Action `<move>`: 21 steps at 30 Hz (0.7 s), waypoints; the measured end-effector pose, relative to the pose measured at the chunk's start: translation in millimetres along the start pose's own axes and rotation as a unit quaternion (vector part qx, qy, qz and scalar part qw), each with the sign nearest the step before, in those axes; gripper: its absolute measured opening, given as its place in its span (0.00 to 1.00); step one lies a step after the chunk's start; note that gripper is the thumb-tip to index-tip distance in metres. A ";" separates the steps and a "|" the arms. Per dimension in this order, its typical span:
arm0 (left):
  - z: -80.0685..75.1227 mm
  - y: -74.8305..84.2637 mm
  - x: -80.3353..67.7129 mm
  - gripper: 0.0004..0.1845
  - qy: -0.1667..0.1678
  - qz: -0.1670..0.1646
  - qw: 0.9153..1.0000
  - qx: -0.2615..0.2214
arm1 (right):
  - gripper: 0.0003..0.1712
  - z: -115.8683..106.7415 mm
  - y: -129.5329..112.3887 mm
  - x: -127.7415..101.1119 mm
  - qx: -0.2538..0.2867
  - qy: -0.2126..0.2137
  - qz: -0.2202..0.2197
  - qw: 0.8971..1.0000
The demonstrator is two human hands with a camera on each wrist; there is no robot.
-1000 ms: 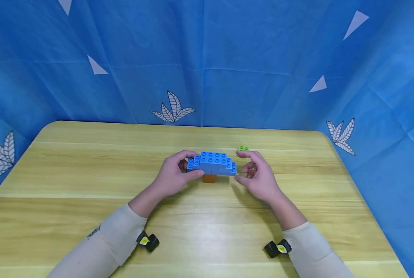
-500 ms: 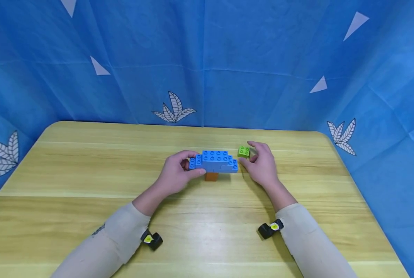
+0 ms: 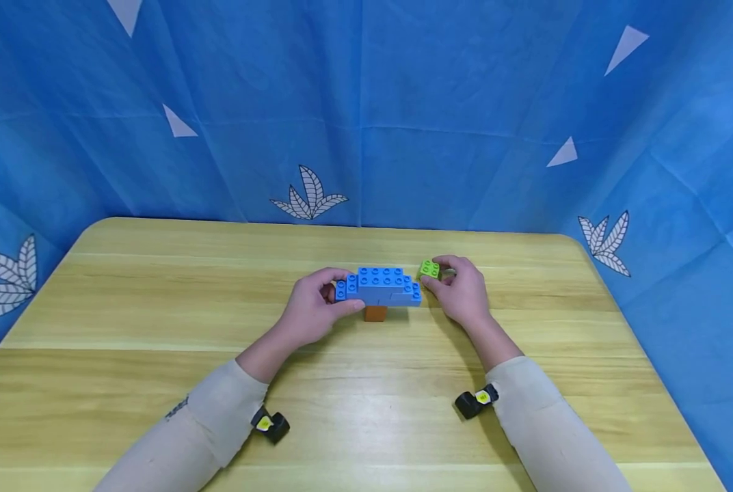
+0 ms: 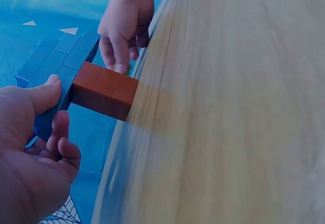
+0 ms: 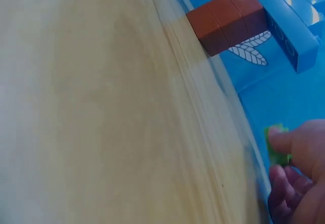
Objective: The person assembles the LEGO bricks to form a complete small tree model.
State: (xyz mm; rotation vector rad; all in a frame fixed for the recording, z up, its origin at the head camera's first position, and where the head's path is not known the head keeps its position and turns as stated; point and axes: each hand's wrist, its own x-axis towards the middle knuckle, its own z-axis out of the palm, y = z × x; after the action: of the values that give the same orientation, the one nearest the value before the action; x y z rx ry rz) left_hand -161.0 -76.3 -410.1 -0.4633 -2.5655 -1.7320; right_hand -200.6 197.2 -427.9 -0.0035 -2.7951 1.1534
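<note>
The left hand (image 3: 313,311) grips the blue brick stack (image 3: 377,286); the right hand (image 3: 461,292) pinches the green brick (image 3: 429,268) on the table (image 3: 126,307).

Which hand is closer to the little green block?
Right. The right hand pinches the green block; the left hand is across the blue brick stack, holding its far end.

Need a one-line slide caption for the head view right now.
Left hand holds the blue brick structure on its orange base; right hand pinches a green brick.
</note>
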 end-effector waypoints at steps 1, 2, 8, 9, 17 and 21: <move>0.3 -0.3 0.1 0.20 0.001 0.000 1.000 0.001 | 0.24 -0.6 -1.1 -1.5 0.016 0.000 0.004 1.000; 0.6 -0.4 0.1 0.20 0.002 0.000 1.000 0.001 | 0.24 -1.4 -2.6 -3.2 0.034 0.000 0.007 0.999; 1.1 -1.0 0.1 0.20 0.002 0.006 1.000 0.003 | 0.25 -8.1 -17.2 -13.7 0.113 0.013 0.008 0.994; 0.9 -1.0 0.1 0.21 0.001 0.006 1.000 0.004 | 0.25 -9.2 -19.9 -15.4 0.126 0.015 0.005 0.992; 0.5 -0.1 0.7 0.21 0.003 0.007 1.000 0.013 | 0.21 -27.1 -60.8 -35.6 0.214 0.016 -0.043 0.976; 0.3 -0.2 0.4 0.21 0.003 0.002 1.000 0.014 | 0.19 -35.3 -83.5 -45.7 0.241 0.015 -0.075 0.968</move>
State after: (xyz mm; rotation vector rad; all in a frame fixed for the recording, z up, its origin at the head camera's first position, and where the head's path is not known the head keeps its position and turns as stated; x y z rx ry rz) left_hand -161.3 -76.0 -410.4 -0.4620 -2.5804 -1.6906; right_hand -147.8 160.6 -349.3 0.2254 -2.3657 1.7335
